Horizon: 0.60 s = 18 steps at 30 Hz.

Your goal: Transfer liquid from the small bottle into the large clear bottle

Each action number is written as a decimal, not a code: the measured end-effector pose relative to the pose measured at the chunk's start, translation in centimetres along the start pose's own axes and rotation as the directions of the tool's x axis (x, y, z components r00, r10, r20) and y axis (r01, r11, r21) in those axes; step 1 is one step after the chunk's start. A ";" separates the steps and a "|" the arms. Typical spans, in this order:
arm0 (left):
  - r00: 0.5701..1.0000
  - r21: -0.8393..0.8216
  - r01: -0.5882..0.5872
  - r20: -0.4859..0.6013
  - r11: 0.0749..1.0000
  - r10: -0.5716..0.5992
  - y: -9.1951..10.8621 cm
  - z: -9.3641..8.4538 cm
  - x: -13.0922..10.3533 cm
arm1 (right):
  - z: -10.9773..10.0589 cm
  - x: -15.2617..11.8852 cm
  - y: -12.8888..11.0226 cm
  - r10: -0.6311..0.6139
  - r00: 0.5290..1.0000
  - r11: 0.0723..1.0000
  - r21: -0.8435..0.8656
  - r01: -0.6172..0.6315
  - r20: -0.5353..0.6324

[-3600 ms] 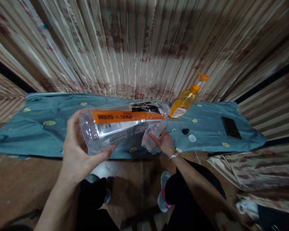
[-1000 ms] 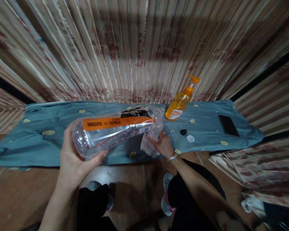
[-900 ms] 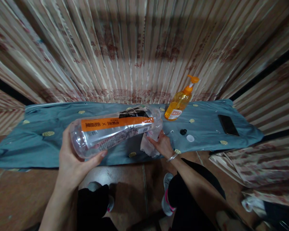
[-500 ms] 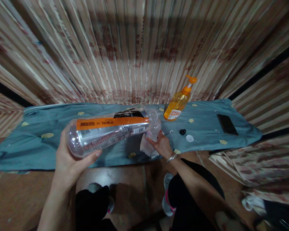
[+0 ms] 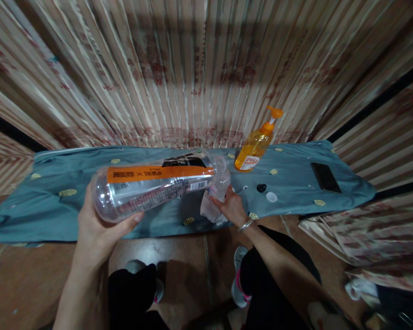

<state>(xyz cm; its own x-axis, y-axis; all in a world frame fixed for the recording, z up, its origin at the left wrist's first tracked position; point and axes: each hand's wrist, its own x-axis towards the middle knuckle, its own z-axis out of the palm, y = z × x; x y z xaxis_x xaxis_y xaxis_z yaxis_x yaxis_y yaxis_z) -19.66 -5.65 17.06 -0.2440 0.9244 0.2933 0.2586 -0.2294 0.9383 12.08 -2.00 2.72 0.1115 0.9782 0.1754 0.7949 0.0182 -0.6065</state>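
And the left hand (image 5: 101, 229) has drawn the large bottle (image 5: 154, 183) toward the surface's (image 5: 51, 215) left end, opening a visible gap before the orange pump bottle (image 5: 252, 151)! The small clear bottle (image 5: 222, 183) shows more fully now, and the label's barcode (image 5: 198, 185) reads clearer.

Head view; forward, down; hands (image 5: 101, 231) near

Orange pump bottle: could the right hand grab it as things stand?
Probably not: the right hand is holding the small clear bottle, though nothing visible blocks the way to the orange pump bottle.
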 end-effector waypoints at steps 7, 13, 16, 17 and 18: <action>1.000 0.017 0.014 -0.022 1.000 -0.014 0.2 0.1 0.1 | 0.1 0.0 0.1 -0.002 1.000 1.000 -0.006 0.002 -0.016; 1.000 0.012 -0.011 -0.012 1.000 0.011 -0.2 -0.1 0.0 | 0.0 0.0 0.0 0.010 1.000 1.000 -0.005 -0.010 -0.012; 1.000 0.029 -0.015 -0.011 0.999 0.016 -0.1 0.0 0.0 | -0.2 0.0 -0.1 0.009 1.000 1.000 0.002 -0.009 0.005; 1.000 0.031 -0.020 -0.010 0.999 0.020 0.0 0.0 0.0 | -0.2 0.0 -0.1 0.011 1.000 1.000 0.006 -0.011 0.011; 1.000 0.030 -0.028 -0.009 0.999 0.029 0.0 0.0 0.0 | -0.2 0.0 -0.2 0.016 1.000 1.000 0.007 -0.017 0.016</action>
<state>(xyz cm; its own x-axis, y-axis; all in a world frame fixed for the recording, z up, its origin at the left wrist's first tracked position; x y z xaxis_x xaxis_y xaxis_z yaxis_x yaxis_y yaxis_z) -19.61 -5.64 17.09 -0.2446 0.9148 0.3215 0.2937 -0.2461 0.9237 12.09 -2.05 2.99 0.1149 0.9815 0.1530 0.7885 0.0035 -0.6150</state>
